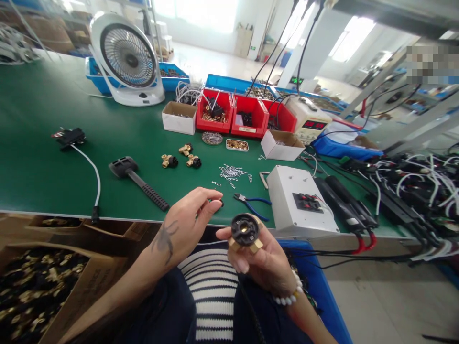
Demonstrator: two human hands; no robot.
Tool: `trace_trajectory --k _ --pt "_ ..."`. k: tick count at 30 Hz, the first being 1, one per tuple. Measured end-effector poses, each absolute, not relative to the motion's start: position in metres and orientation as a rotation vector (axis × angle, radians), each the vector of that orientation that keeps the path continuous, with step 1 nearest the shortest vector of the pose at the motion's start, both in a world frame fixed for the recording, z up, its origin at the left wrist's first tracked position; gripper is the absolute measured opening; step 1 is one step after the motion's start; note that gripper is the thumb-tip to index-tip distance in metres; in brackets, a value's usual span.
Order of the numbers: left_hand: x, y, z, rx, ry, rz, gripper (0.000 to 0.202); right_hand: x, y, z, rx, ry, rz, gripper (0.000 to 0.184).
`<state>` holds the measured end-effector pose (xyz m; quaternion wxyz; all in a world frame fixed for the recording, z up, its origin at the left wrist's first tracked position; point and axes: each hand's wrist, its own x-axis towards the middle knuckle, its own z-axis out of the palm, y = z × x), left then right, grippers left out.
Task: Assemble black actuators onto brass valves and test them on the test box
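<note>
My right hand [265,263] grips a brass fitting with a black round end [245,230], the black end turned up toward me. My left hand [193,217] is beside it, thumb and fingers pinched together; a small dark bit shows at the fingertips, too little to name. Just beyond the hands, blue-handled cutting pliers [254,203] lie on the green table. Behind them is a loose pile of silver spring clips [231,172]. Three similar brass fittings with black ends [193,161] stand farther back to the left.
A black mallet-shaped tool [139,181] lies left of my hands. A white box with terminals [301,200] stands right, near black cables. Red bins [249,119], small cardboard boxes [179,118] and a white fan [131,59] line the back. A carton of fittings [89,282] sits below left.
</note>
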<state>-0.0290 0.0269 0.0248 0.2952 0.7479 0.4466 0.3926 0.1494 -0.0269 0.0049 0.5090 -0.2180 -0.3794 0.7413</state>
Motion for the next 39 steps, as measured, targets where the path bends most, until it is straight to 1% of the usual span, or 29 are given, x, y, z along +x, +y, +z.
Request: trace_trajectory --k 3,6,7,9,10,11,12,13,14,16,19,20,22,25,27,29,32,35,39 --pt "-0.025 0.013 0.029 1.799 0.922 1.065 0.041 0.143 -0.030 0.011 -0.651 -0.992 1.621 0.042" --pt "-0.018 0.007 0.021 1.497 0.851 1.048 0.044 0.141 -0.025 0.008 -0.807 -1.198 1.428 0.044" --pt "-0.016 0.007 0.017 1.352 0.843 1.082 0.042 0.143 -0.020 0.004 -0.897 -1.278 1.317 0.045" --pt "-0.012 0.008 0.007 1.067 0.791 1.147 0.041 0.153 -0.004 -0.009 -1.204 -1.411 0.954 0.048" --pt "-0.011 0.009 0.004 0.958 0.760 1.158 0.041 0.160 0.006 -0.017 -1.396 -1.451 0.735 0.046" --pt "-0.011 0.009 0.002 0.881 0.735 1.151 0.041 0.168 0.016 -0.025 -1.585 -1.479 0.534 0.040" --pt "-0.012 0.009 0.000 0.837 0.720 1.127 0.041 0.176 0.026 -0.033 -1.739 -1.503 0.408 0.030" --pt "-0.013 0.009 0.000 0.823 0.713 1.096 0.042 0.183 0.035 -0.040 -1.826 -1.517 0.356 0.021" --pt "-0.014 0.008 0.000 0.833 0.708 1.069 0.042 0.189 0.042 -0.046 -1.874 -1.532 0.354 0.016" --pt "-0.018 0.008 0.000 0.896 0.704 1.035 0.042 0.196 0.047 -0.049 -1.863 -1.529 0.416 0.018" --pt "-0.022 0.008 0.000 1.080 0.739 1.025 0.041 0.195 0.034 -0.032 -1.798 -1.527 0.501 0.017" --pt "-0.022 0.009 0.000 1.138 0.752 1.027 0.041 0.193 0.026 -0.023 -1.726 -1.509 0.604 0.020" --pt "-0.021 0.010 0.000 1.161 0.718 0.998 0.038 0.188 0.011 -0.004 -1.495 -1.385 0.950 0.027" --pt "-0.017 0.009 0.002 0.974 0.465 0.820 0.037 0.181 -0.003 0.016 -1.143 -1.088 1.468 0.031" --pt "-0.016 0.009 0.002 0.895 0.339 0.729 0.037 0.179 -0.006 0.021 -1.061 -0.998 1.651 0.032" --pt "-0.018 0.009 0.003 0.890 0.306 0.729 0.038 0.180 -0.007 0.025 -1.011 -0.949 1.779 0.032" --pt "-0.024 0.012 0.005 0.913 0.318 0.788 0.041 0.180 -0.013 0.037 -0.922 -0.889 1.858 0.032" --pt "-0.030 0.014 0.012 1.098 0.489 0.889 0.043 0.177 -0.023 0.054 -0.776 -0.819 1.817 0.030" --pt "-0.029 0.010 0.022 1.250 0.716 1.000 0.029 0.169 -0.035 0.059 -0.618 -0.888 1.675 0.028"
